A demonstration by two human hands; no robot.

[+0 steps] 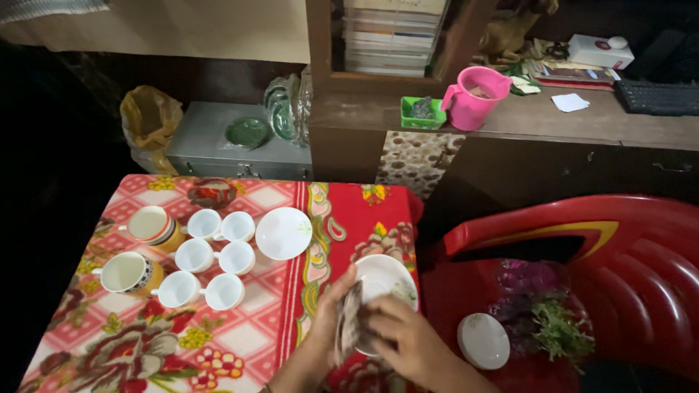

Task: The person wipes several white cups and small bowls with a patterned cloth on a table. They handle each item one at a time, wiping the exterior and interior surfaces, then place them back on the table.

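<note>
My left hand (329, 316) and my right hand (404, 338) meet at the near edge of the table, both gripping a dark crumpled cloth (351, 320). The cloth presses against a white saucer (389, 280) that lies on the red flowered tablecloth (240, 342). The near edge of the saucer is hidden under my hands.
Several small white cups (211, 258), two larger mugs (149, 225) and a white bowl (284, 233) stand to the left. A red plastic chair (619, 240) on the right holds a white saucer (483, 340) and greens (557, 331). A pink jug (475, 97) stands on the shelf behind.
</note>
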